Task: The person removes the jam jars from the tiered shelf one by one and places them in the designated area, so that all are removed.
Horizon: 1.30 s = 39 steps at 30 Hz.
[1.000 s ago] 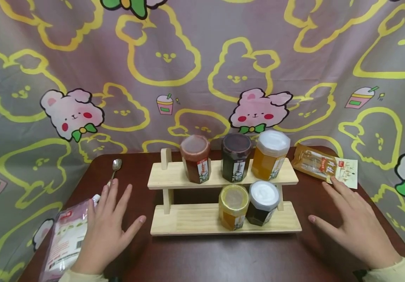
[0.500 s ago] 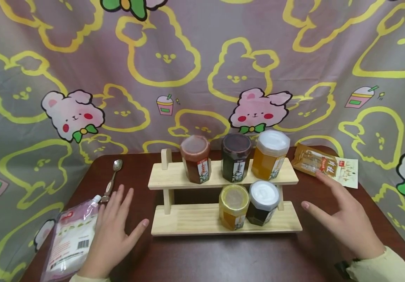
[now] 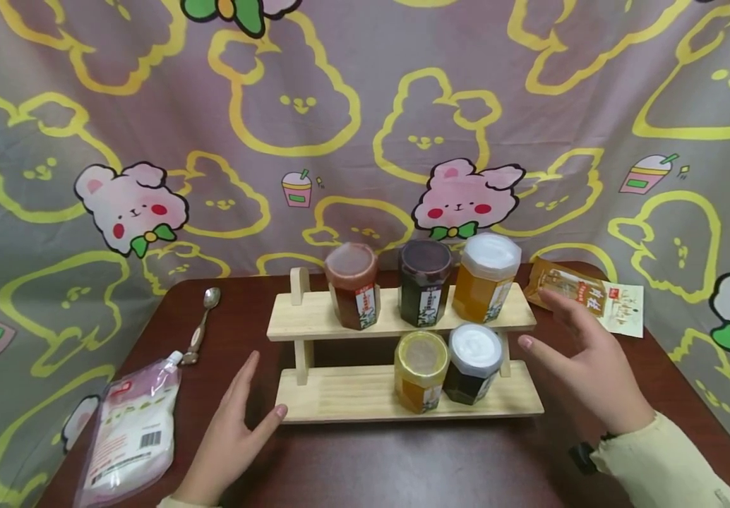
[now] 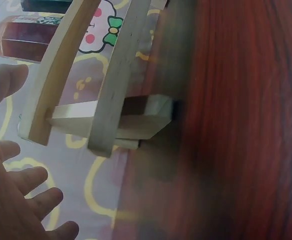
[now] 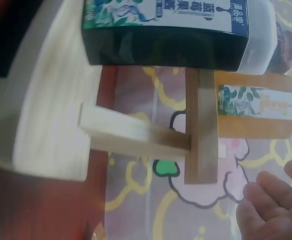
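A two-tier wooden rack (image 3: 346, 396) stands on the table. On its upper tier are a reddish-brown jar (image 3: 354, 300), a dark jar (image 3: 424, 296) and an amber jar (image 3: 482, 289) with a white lid. The lower tier bears an amber jar (image 3: 421, 377) with a yellow lid beside a dark jar (image 3: 471, 374) with a white lid. My left hand (image 3: 230, 437) is by the rack's lower left end, holding nothing, thumb apart from the fingers. My right hand (image 3: 594, 367), also holding nothing, hovers off the right end; the right wrist view shows its fingers (image 5: 268, 197) near the upper amber jar (image 5: 258, 107).
On the left lie a clear-and-pink spouted pouch (image 3: 133, 430) of white contents and a metal spoon (image 3: 202, 324). At the back right is a brown packet (image 3: 568, 286) with a pale label, partly behind my right hand. A patterned curtain (image 3: 365, 141) hangs behind the table.
Both hands have moved inward toward the rack's ends, the right one also rising a little. More of the pouch and spoon shows now. The jars and rack stay where they were.
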Each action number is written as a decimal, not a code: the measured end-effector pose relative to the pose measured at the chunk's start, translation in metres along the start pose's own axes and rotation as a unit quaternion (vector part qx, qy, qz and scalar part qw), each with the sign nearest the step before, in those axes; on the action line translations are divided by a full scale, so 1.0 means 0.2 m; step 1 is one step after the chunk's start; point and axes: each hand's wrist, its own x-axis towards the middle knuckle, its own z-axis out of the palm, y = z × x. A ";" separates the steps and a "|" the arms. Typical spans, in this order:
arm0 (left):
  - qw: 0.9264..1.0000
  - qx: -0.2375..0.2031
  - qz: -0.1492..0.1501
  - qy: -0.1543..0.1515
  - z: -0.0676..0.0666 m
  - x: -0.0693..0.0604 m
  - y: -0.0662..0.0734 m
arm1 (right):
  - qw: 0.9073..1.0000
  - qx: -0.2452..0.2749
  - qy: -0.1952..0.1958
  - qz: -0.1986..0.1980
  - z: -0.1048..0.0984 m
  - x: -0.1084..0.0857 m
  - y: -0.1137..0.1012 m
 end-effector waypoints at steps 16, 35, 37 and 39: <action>0.992 -0.075 -0.087 -0.059 0.16 0.00 -0.03 | 0.995 0.083 -0.051 0.032 0.07 0.19 -0.07; 0.984 -0.067 -0.134 -0.094 0.24 0.06 -0.02 | 0.995 0.069 -0.069 0.034 0.17 0.33 -0.09; 0.984 -0.063 -0.134 -0.095 0.24 0.06 -0.02 | 0.995 0.062 -0.068 0.036 0.17 0.33 -0.10; 0.984 -0.063 -0.134 -0.096 0.24 0.06 -0.02 | 0.995 0.061 -0.068 0.038 0.17 0.34 -0.09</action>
